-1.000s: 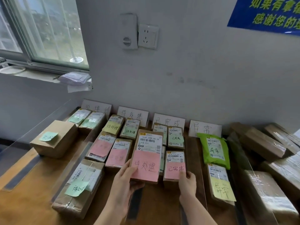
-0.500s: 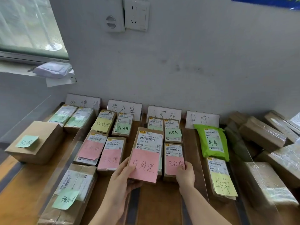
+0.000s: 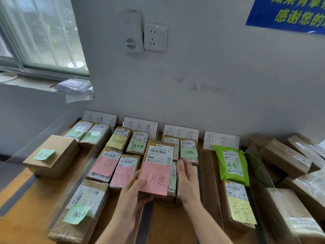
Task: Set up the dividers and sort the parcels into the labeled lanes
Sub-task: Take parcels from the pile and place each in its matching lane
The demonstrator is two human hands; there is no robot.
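Note:
A flat brown parcel with a pink note [image 3: 156, 170] lies tilted over other parcels in the middle of the wooden table [image 3: 168, 224]. My left hand [image 3: 133, 196] grips its near-left corner, thumb on the pink note. My right hand [image 3: 187, 182] rests with straight fingers on the parcels just right of it. Four white lane labels [image 3: 140, 126] stand against the wall. Clear acrylic dividers [image 3: 217, 187] run between the lanes. Parcels with green, yellow and pink notes fill the lanes, among them a green bag [image 3: 232, 166] in the right lane.
A brown box with a green note [image 3: 51, 155] sits left of the lanes. Several taped brown boxes [image 3: 288, 161] are stacked at the right. A window sill with a white packet [image 3: 73, 86] overhangs the left side. A wall socket [image 3: 154, 36] is above.
My right hand has moved up from the near edge of the pink-note parcel in the third lane, now lying flat over it beside the held parcel. The left hand keeps its grip.

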